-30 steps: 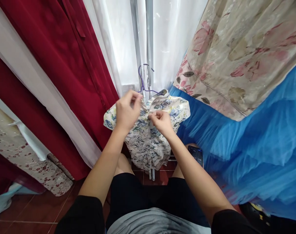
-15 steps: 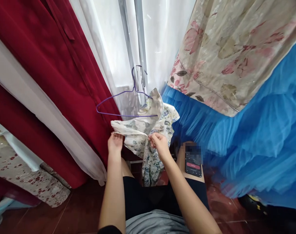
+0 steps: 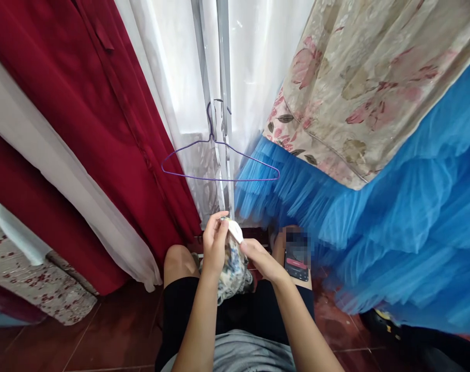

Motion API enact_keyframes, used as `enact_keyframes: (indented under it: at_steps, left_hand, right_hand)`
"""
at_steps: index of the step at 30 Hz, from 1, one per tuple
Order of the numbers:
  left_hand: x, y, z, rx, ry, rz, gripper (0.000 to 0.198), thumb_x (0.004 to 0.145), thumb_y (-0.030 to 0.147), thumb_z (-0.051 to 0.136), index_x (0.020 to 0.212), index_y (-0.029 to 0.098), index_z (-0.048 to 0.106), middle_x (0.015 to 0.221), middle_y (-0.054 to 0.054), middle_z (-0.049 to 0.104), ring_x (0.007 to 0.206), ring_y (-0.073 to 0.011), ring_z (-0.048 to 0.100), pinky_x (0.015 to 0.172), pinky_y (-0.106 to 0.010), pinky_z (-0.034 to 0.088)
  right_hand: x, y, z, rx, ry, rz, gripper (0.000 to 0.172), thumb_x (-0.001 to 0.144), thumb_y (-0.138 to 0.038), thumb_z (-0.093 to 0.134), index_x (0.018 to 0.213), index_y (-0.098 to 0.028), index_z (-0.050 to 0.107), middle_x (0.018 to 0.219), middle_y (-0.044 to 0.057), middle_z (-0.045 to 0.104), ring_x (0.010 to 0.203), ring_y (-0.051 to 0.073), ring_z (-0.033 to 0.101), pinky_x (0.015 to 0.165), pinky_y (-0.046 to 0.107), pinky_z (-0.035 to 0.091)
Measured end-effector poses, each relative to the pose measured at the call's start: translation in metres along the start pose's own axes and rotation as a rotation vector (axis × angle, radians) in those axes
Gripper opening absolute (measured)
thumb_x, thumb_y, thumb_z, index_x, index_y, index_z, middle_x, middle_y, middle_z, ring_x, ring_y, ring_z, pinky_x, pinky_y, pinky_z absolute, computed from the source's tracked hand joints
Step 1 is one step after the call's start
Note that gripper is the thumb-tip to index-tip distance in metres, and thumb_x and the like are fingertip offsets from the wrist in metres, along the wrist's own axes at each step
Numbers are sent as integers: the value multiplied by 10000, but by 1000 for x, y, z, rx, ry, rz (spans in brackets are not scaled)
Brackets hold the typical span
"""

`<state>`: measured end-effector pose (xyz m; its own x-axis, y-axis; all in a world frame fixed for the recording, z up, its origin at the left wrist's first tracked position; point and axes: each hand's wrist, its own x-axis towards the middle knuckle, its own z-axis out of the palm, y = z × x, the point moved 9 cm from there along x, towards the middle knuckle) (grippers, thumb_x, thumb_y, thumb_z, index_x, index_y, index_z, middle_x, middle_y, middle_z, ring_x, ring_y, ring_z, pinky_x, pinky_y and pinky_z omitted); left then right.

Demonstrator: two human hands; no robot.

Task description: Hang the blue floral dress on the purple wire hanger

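My left hand (image 3: 215,235) pinches the top of a small floral garment (image 3: 233,268), thumb uppermost, at its white edge. On the other side of that edge, my right hand (image 3: 258,253) grips the cloth between thumb and fingers. The garment hangs bunched between my thighs, its lower part partly behind my forearms. Above my hands, a bare purple wire hanger (image 3: 238,180) hangs by its hook on a grey metal upright (image 3: 224,67), apart from the cloth.
A dark red curtain (image 3: 103,129) and white cloth (image 3: 173,77) hang to the left and centre. Floral fabric (image 3: 335,98) and blue tulle (image 3: 421,232) fill the right. A phone (image 3: 296,263) lies on my right thigh above the red tiled floor (image 3: 114,330).
The garment has come off the hanger and is now lower, closer to me. My hands have drawn together on its edge. The hanger hangs more level.
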<state>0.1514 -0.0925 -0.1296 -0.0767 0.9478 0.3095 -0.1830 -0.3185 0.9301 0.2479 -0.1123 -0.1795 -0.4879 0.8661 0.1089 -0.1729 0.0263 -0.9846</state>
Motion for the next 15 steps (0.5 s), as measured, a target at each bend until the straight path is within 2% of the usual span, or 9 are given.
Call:
enact_keyframes:
  at_steps: [2,4,6,8,9,11,13,15]
  left_hand:
    - [-5,-11,3,102,-169,17,450,970,609,541,1136,232,720,1204,-88,653,1142,-232,592,988,-302,445]
    - [-18,-34,14,117,-431,-102,628,933,742,465,1077,195,740,1270,-128,642,1215,-281,570,1037,-350,436]
    - [-36,-56,20,138,-643,-278,706,861,809,509,1070,172,732,1176,-133,684,1108,-290,615,963,-364,479]
    - [-46,-65,21,255,-779,-357,640,807,745,656,1057,160,724,1039,-96,711,963,-262,633,863,-337,495]
    - [-45,-63,19,341,-816,-336,552,811,670,706,1021,159,723,976,-69,708,901,-240,624,815,-315,486]
    - [-30,-47,14,501,-808,-195,365,864,524,703,893,160,698,851,-21,666,794,-191,575,729,-277,439]
    - [-6,-22,5,626,-713,-15,322,913,445,635,756,165,618,750,7,578,718,-156,498,665,-264,375]
    - [16,1,-4,695,-611,95,336,934,403,587,696,173,531,696,23,484,683,-140,433,631,-263,325]
  right_hand:
    - [-10,-21,-2,-48,-83,-10,500,796,-635,756,754,-158,612,667,-16,555,591,112,449,564,240,382]
    - [-17,-48,-12,-124,-133,-11,398,780,-479,818,723,-148,605,642,-34,529,568,91,415,543,225,350]
    - [-18,-76,-31,-240,-149,-6,329,790,-403,800,707,-140,620,615,-37,525,546,86,406,512,222,318]
    - [-14,-107,-61,-360,-97,-46,293,779,-362,776,664,-141,620,580,-42,503,521,82,379,486,227,270]
    - [-10,-124,-79,-415,-43,-91,283,775,-346,750,632,-145,612,567,-41,490,516,83,367,484,234,254]
    - [0,-153,-120,-521,116,-187,301,771,-313,684,544,-162,557,525,-41,448,502,85,340,486,248,227]
    - [12,-174,-165,-549,333,-259,283,710,-267,667,488,-178,517,486,-38,431,495,92,331,487,255,214]
    - [28,-186,-205,-495,518,-296,248,646,-231,675,464,-193,510,475,-29,461,506,107,356,491,254,240]
